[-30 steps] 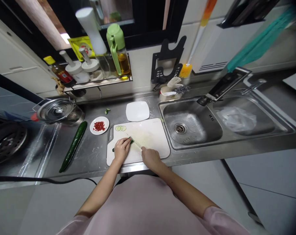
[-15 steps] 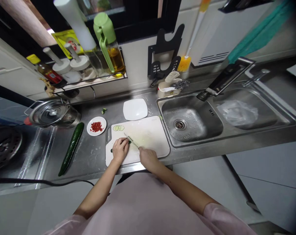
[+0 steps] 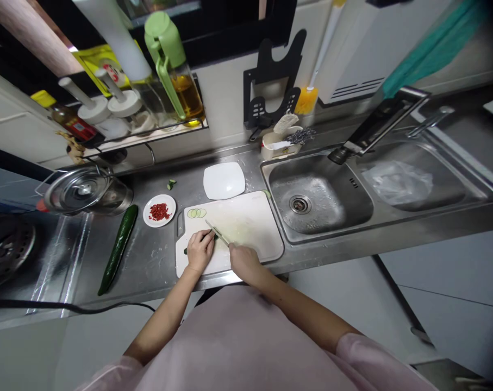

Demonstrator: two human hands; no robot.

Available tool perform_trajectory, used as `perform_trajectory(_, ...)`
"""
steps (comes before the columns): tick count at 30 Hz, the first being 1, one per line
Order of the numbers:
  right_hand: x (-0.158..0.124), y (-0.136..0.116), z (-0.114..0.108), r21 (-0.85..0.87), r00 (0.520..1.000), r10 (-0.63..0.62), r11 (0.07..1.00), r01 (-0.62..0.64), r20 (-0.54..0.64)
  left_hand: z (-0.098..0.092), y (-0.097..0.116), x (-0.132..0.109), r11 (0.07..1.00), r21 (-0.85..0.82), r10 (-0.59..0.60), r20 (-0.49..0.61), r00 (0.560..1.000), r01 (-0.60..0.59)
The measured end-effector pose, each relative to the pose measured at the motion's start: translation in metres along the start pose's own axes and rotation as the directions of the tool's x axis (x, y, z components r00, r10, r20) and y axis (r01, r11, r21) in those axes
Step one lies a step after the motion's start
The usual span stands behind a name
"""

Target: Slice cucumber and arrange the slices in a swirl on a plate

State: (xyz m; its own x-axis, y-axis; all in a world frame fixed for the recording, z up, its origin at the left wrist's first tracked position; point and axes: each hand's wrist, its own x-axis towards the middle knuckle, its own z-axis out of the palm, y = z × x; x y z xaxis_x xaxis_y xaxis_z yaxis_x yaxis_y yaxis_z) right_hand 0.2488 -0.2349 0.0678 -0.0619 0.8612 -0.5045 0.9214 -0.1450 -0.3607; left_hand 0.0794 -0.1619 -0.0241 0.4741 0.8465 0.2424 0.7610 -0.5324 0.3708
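Slightly leftward over the cutting board (image 3: 254,233), the knife (image 3: 222,237) and my right hand (image 3: 244,263) have shifted since one second ago, while my left hand (image 3: 200,251) keeps about the same place on it. My view has drifted too, so the scene sits a little differently.

My left hand is clamped over a short cucumber piece (image 3: 185,251), its fingers covering most of the length. One dark end peeks out to the left of that hand, and a bit of green shows at the right, by the blade. My right hand is closed around the knife's handle, which it hides.

The cucumber piece's long axis runs from near left to far right; the blade slants from far left at its tip to near right at my grip, so the two cross roughly square. The piece lies left of my right hand and directly under my left, the nearer one. Whether the edge touches the green skin or hangs just beside it, I cannot tell.

Thin slices (image 3: 196,213) overlap at the board's far left. Farther left, a whole cucumber (image 3: 118,250) lies on the surface (image 3: 148,266).
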Motion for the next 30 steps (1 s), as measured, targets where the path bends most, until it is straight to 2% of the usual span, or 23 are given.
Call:
perform_trajectory(12,0.003,0.002,-0.002,0.032,0.999,-0.006,0.999,0.005,0.037,-0.002,-0.001,-0.001,1.0,-0.022,0.002,0.019,1.0,-0.001)
perform_trajectory(23,0.008,0.001,0.005,0.043,1.0,-0.005,0.999,0.005,0.016,-0.001,-0.003,-0.002,0.999,-0.001,0.037,0.016,0.999,-0.037)
perform_trajectory(30,0.012,0.001,0.011,0.063,1.0,0.015,0.998,-0.015,-0.006,0.001,-0.004,-0.002,0.997,-0.001,0.078,-0.023,0.997,-0.078)
